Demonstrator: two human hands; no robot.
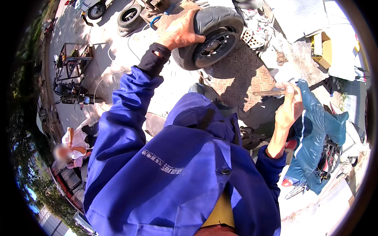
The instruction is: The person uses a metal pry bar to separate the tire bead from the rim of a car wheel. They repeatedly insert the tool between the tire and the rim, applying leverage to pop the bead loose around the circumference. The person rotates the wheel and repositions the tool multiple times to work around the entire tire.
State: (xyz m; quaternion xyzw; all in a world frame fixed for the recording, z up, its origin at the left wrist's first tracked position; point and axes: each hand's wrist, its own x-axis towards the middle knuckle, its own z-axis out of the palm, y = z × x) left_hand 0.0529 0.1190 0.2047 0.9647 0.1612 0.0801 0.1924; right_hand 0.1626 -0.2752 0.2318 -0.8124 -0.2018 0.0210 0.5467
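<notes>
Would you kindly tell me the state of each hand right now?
Left hand: gripping a black-tired wheel.
Right hand: closed, holding a thin brownish bar between thumb and fingers.

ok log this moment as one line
left hand: grips black rubber-tyred wheel | right hand: holds thin brownish bar | nearby: rusty brown treaded metal plate

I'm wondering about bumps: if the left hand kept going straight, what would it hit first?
The tyre: the left hand already touches it, so it would likely just push there. Exactly where the fingertips end is unclear.
</notes>
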